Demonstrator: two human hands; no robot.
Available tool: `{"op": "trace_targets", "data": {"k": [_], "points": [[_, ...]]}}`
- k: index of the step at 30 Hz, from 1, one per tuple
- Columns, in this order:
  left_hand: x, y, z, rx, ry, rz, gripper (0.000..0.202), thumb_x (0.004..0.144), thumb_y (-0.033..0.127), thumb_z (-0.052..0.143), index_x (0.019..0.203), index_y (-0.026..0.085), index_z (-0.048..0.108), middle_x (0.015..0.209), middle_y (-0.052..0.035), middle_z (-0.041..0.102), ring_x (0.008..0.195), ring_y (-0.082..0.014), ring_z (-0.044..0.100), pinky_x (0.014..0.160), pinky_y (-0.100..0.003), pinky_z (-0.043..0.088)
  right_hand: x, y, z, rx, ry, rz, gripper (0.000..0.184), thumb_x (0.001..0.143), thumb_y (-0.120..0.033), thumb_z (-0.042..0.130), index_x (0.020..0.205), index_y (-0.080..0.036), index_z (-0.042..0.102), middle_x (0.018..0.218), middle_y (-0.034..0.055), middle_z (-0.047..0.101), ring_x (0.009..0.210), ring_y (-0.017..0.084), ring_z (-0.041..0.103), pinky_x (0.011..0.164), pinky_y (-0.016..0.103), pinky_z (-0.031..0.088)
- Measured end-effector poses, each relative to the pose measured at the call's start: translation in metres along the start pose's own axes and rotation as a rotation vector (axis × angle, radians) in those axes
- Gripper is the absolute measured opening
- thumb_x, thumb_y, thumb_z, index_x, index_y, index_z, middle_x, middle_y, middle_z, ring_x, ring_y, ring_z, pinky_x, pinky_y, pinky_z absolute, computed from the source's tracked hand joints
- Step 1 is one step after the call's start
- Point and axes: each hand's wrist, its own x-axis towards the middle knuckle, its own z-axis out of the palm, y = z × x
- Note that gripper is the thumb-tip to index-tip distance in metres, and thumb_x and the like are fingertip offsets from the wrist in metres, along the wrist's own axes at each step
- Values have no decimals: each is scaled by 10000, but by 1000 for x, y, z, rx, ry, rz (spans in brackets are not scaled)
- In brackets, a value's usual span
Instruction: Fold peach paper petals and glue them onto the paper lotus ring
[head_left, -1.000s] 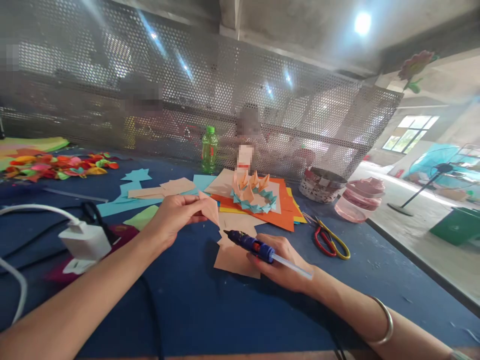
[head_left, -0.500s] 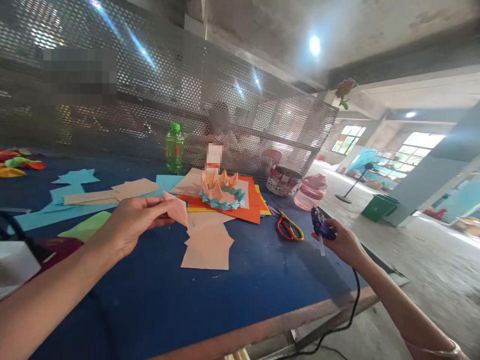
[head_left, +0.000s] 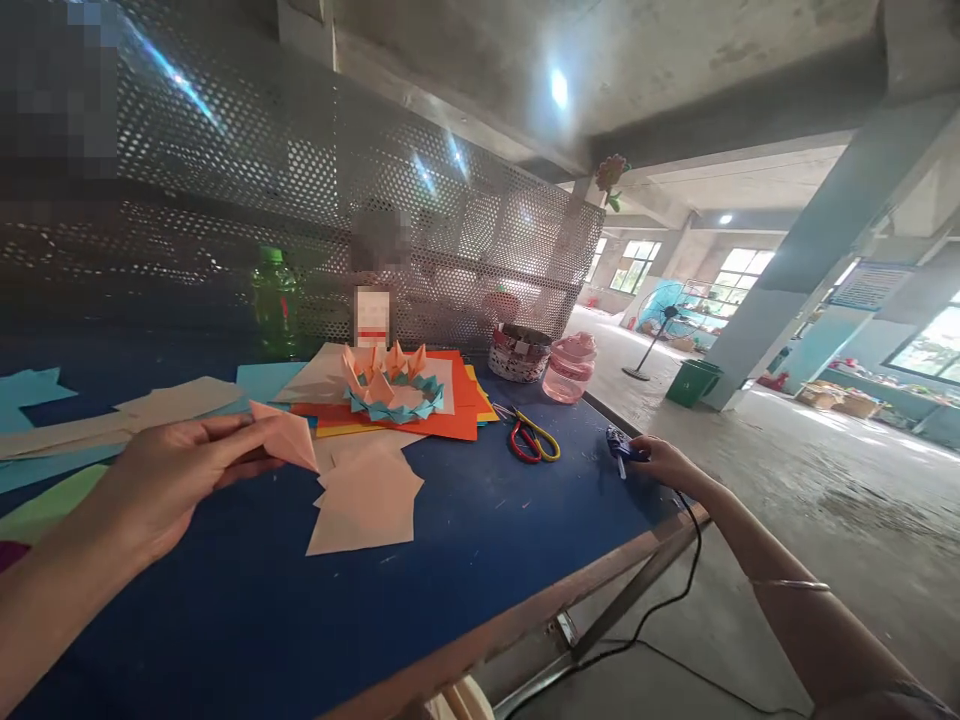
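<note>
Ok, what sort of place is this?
Likely a paper-craft workshop: there's a folded-paper ring, loose coloured sheets, and a glue gun in the right hand.

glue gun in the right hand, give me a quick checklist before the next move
1. Folded paper piece secured: ok, pinched in the left hand.
2. Glue gun in hand: ok, gripped by the right hand.
3. Glue gun supported by the table: cannot tell.
4. Cord wholly on the table: not ok, it hangs down past the edge.
5. Scissors apart from both hands: ok.
6. Glue gun hot: cannot tell.
</note>
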Motion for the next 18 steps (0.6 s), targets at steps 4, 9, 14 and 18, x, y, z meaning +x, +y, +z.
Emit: {"op": "trace_targets", "data": {"k": [4, 9, 14, 18], "points": [[1, 1, 0, -48, -26, -129, 279, 482, 342, 731, 725, 206, 741, 869, -36, 779, 919, -248, 704, 724, -231, 589, -4, -7, -18, -20, -112, -27, 313, 615, -411, 719, 825, -180, 742, 787, 81, 729, 736, 222, 657, 677, 319, 518], [-3, 6, 3, -70, -7, -103, 219, 441, 335, 757, 621, 216, 721, 790, -26, 777, 879, -265, 706, 703, -271, 600, 4, -37, -26, -95, -49, -97, 365, 663, -380, 709, 968, -180, 727, 1010, 148, 713, 922, 286, 648, 823, 395, 505], [-10, 8, 4, -136, 24, -53, 203, 501, 286, 804, 671, 194, 740, 660, -13, 759, 679, -192, 705, 617, -234, 580, 16, -129, 17, -35, -57, -374, 389, 838, -371, 590, 1198, -230, 630, 1215, 104, 630, 1068, 256, 609, 942, 411, 466], [-11, 7, 3, -153, 22, -26, 207, 525, 301, 818, 682, 183, 750, 676, -30, 767, 693, -205, 716, 628, -252, 585, 23, -211, 64, -45, -63, -713, 362, 875, -245, 578, 1232, -186, 591, 1231, 120, 594, 1149, 242, 562, 1010, 421, 421]]}}
